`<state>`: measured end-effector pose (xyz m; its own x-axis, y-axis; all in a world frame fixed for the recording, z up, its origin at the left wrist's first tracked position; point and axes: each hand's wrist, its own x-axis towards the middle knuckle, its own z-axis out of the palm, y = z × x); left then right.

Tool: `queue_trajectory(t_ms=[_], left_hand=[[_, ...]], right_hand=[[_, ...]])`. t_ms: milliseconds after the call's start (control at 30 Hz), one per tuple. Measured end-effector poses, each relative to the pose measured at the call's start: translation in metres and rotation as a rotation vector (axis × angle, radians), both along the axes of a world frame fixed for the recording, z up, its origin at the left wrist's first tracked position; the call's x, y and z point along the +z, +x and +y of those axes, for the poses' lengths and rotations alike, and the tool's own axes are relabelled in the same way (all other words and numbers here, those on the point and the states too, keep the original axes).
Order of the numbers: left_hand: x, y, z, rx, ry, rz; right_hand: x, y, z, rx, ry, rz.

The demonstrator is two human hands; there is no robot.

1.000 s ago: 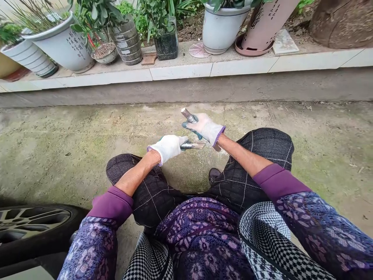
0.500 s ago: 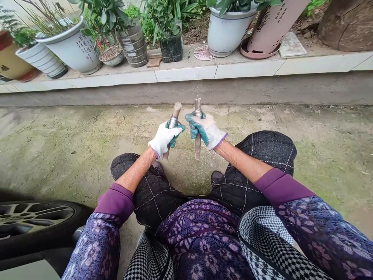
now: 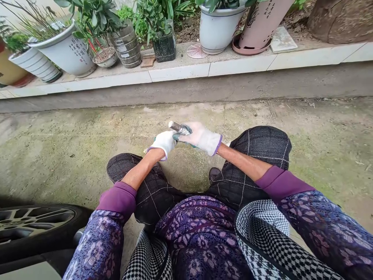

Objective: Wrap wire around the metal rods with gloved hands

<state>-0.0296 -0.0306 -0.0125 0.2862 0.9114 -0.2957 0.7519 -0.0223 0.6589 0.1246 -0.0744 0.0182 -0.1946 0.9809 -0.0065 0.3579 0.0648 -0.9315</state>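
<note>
While the right hand [image 3: 201, 137] clamps a metal rod [image 3: 178, 127], the left hand [image 3: 163, 143] is fisted, contents hidden. Keeping the hands close together probably steadies it.

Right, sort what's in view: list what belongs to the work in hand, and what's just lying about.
In hand: metal rod, clasped in gloved right hand; gloved left hand, fisted beside it.
Lying about: plant pots, wooden block, round pink grate, car wheel.

Right hand [image 3: 201, 137], gloved, closed round threaded metal rod [image 3: 178, 127]; left hand [image 3: 163, 142], gloved, fisted, touching right; flowerpots [image 3: 68, 50] on ledge [image 3: 180, 72].
</note>
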Motion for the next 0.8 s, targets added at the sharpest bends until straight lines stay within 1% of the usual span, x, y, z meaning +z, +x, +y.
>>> queue_trajectory(t_ms=[67,133,200,233,333,400,467,567,633,700,800], left_hand=[[-0.003,0.003,-0.003,-0.097,0.008,0.124],[-0.004,0.004,-0.006,-0.221,0.031,0.262],[-0.002,0.004,-0.008,-0.337,0.058,0.364],[0.000,0.003,-0.010,-0.382,0.071,0.397],[0.008,-0.002,-0.014,-0.453,0.103,0.434],[0.013,-0.007,-0.017,-0.493,0.156,0.446],[0.017,-0.011,-0.018,-0.517,0.235,0.444],[0.018,-0.016,-0.017,-0.479,0.305,0.376],[0.017,-0.016,-0.018,-0.410,0.294,0.247],[0.018,-0.014,-0.019,-0.291,0.235,0.035],[0.020,-0.010,-0.020,-0.028,0.065,-0.308]], right_hand=[[-0.001,0.003,0.007,-0.062,-0.072,0.063],[-0.004,0.008,0.015,-0.144,-0.169,0.152],[-0.009,0.013,0.023,-0.202,-0.285,0.250],[-0.012,0.015,0.026,-0.207,-0.338,0.300],[-0.023,0.020,0.034,-0.203,-0.440,0.419],[-0.028,0.022,0.038,-0.209,-0.474,0.473],[-0.031,0.021,0.041,-0.227,-0.476,0.504],[-0.033,0.016,0.043,-0.243,-0.442,0.515],[-0.035,0.012,0.044,-0.278,-0.421,0.503],[-0.040,0.010,0.045,-0.284,-0.439,0.516],[-0.049,0.009,0.047,-0.221,-0.485,0.574]])
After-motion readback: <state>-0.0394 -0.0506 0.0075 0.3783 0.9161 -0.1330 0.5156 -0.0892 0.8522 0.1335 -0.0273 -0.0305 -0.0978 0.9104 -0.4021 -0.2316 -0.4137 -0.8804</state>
